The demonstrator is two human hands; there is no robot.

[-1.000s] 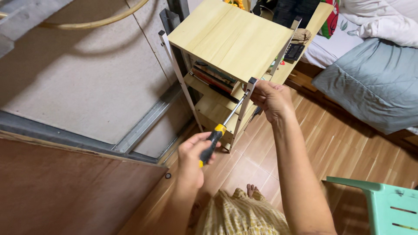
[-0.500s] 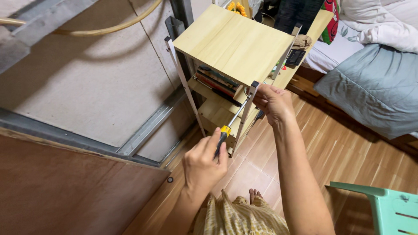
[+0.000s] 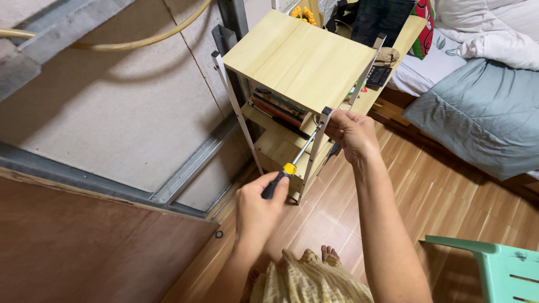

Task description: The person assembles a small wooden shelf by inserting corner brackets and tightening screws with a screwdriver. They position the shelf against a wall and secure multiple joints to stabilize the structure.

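Screwdriver with a black-and-yellow handle is clamped in the left hand, its shaft angled up so the tip meets the near front corner of a pale wooden shelf unit. The white corner post is pinched at its top by the right hand, apparently to steady it. Books are seen on the middle shelf, and bedding lies to the right.
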